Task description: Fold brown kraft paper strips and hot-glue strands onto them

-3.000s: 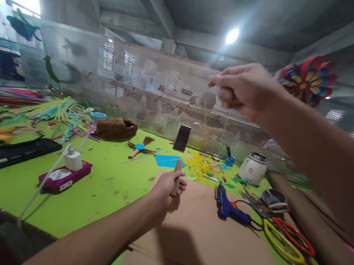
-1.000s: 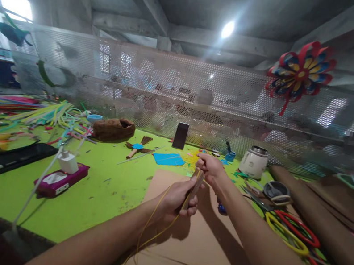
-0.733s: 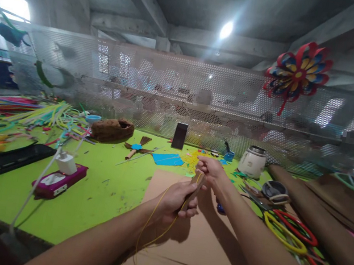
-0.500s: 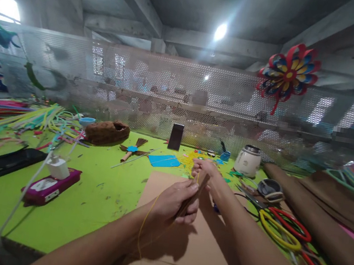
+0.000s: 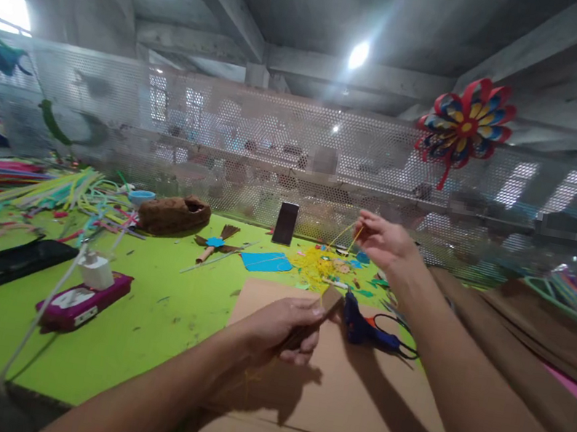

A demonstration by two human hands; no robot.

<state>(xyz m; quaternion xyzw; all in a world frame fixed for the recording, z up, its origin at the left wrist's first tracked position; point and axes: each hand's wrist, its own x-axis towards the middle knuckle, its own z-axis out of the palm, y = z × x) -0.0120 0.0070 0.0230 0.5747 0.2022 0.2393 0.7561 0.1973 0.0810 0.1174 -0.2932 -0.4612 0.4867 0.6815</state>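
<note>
My left hand point(image 5: 281, 327) is closed around a folded brown strip point(image 5: 330, 301), whose top end sticks out past the thumb; whether it is paper or cloth I cannot tell. Yellow thread lies against the strip near the thumb. Raised to the right and farther off, my right hand point(image 5: 386, 244) pinches yellow thread point(image 5: 355, 240) between its fingertips. Under it lies a tangled heap of yellow thread point(image 5: 317, 268). A blue glue gun point(image 5: 364, 330) rests on the brown sheet point(image 5: 355, 411) just right of the strip.
A phone point(image 5: 286, 224) stands upright at the back. Blue sheets point(image 5: 265, 261), a brown flower-like piece point(image 5: 215, 242) and a furry brown pouch point(image 5: 175, 216) lie left of centre. A purple power strip point(image 5: 86, 302) with a cable is at left. Brown rolled material point(image 5: 499, 347) lies at right.
My right hand has moved up and to the right, away from the brown strip, with yellow thread in its fingers. The glue gun has come into view. My left hand has shifted slightly left.
</note>
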